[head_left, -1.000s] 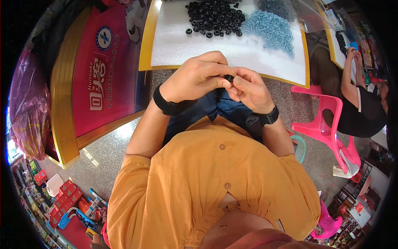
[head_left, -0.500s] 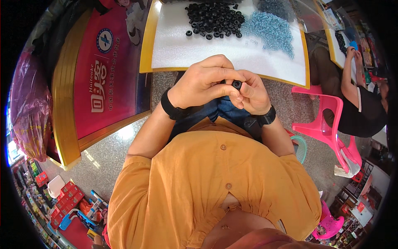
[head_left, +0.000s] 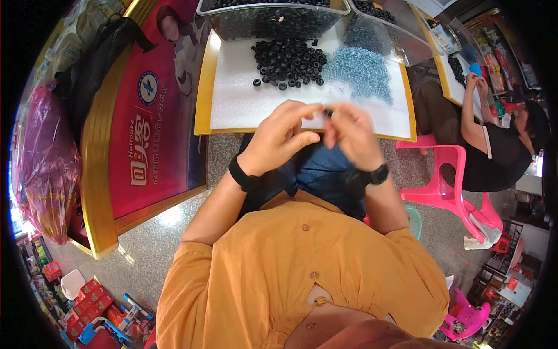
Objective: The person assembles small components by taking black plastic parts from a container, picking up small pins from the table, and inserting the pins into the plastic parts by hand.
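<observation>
Over my lap, by the table's near edge, my left hand [head_left: 282, 136] has its thumb and index finger apart, with nothing visible between them. Smeared by motion, my right hand [head_left: 357, 136] pinches a small black ring-shaped part [head_left: 328, 112] at its fingertips, just beside the left index finger. Beyond both hands, a heap of similar black rubber-like parts [head_left: 285, 61] lies on the white tabletop [head_left: 238, 113]. To the right of that heap spreads a pile of small pale blue pieces [head_left: 366, 70], too small to name.
A clear plastic bin [head_left: 273, 26] full of black parts stands at the table's far side. Another person [head_left: 505, 145] works at a table on the right, near a pink plastic chair [head_left: 447, 174]. A wood-framed counter [head_left: 154, 134] with a pink panel stands at left.
My hands have come apart, the left letting go and the right keeping the black part. The view has tilted up, bringing the clear bin into sight.
</observation>
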Available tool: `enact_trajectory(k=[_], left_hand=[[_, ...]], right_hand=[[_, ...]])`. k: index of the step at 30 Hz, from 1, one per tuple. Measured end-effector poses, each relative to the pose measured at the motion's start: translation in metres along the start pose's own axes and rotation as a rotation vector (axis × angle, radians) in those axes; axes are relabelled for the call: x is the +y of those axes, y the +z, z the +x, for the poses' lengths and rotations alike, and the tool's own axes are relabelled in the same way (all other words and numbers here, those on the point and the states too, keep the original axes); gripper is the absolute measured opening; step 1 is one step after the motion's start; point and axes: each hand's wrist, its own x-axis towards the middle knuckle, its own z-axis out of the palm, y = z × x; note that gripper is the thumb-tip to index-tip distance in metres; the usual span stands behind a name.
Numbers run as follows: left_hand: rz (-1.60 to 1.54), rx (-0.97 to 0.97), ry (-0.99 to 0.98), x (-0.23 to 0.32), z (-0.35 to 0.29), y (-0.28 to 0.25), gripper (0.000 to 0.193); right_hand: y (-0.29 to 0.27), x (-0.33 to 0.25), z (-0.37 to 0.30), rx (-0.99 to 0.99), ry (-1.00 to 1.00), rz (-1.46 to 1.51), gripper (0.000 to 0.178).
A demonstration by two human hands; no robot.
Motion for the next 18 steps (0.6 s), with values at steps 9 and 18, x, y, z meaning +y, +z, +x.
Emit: enact_trajectory(k=[9,18], left_hand=[[0.152,0.01,-0.198,-0.045,-0.005,0.002,0.027],[0.189,0.06,-0.177,-0.06,-0.007,0.0,0.016]], right_hand=[[-0.192,-0.113,0.175,0.679,-0.744,-1.397,0.038],[-0.054,-0.054,0.155,0.137,-1.153,-1.489,0.023]])
